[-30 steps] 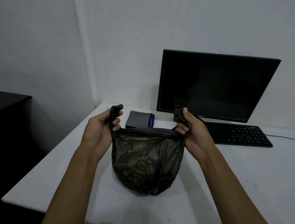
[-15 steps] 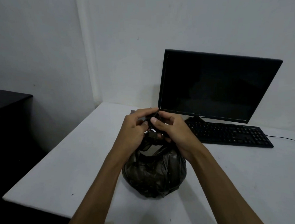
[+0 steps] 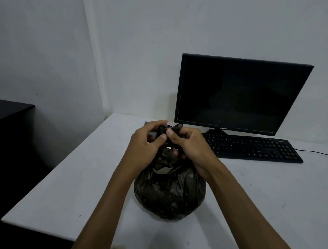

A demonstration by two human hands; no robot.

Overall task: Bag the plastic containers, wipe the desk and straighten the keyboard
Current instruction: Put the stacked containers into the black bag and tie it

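Note:
A bulging black plastic bag (image 3: 170, 193) sits on the white desk (image 3: 72, 184) in front of me. Its contents are hidden by the dark plastic. My left hand (image 3: 146, 145) and my right hand (image 3: 188, 144) meet above the bag, each pinching one of its handles, which cross between my fingers. A black keyboard (image 3: 254, 148) lies at an angle on the desk to the right of my hands. A grey cloth with a purple edge (image 3: 147, 123) lies behind my hands, mostly hidden.
A dark monitor (image 3: 238, 91) stands behind the keyboard against the white wall. The keyboard's cable (image 3: 318, 152) runs off to the right. A black cabinet (image 3: 7, 127) stands left of the desk. The desk's left edge is close to the bag.
One second ago my hands held the bag's handles wide apart with the mouth stretched open. They have come together over the bag, crossing the handles, and the bag now sits gathered and rounder.

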